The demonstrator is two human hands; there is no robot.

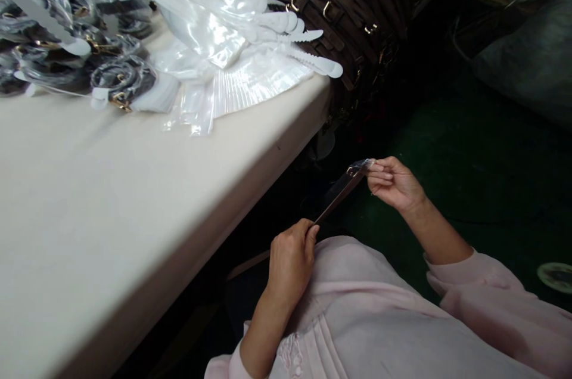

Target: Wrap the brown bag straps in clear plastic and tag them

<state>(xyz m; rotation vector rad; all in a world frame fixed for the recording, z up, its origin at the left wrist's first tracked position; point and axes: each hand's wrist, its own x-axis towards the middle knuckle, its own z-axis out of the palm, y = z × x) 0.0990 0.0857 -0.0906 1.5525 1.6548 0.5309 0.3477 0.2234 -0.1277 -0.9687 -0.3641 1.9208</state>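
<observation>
A narrow dark brown strap [337, 199] is stretched between my two hands, beyond the table's edge. My left hand [291, 254] is closed round it lower down, thumb on top. At the strap's upper end, by a small metal buckle [353, 171], the fingers of my right hand [394, 184] pinch it. Something clear and shiny, like plastic film, covers that end. More of the strap seems to trail below my left hand into the shadow.
On the white table [111, 206] lie coiled straps in clear bags [118, 78] and a fanned stack of clear plastic bags [259, 78]. A heap of brown buckled straps [339, 15] hangs over the table's far corner. Pale sacks [531, 63] stand on the dark green floor at right.
</observation>
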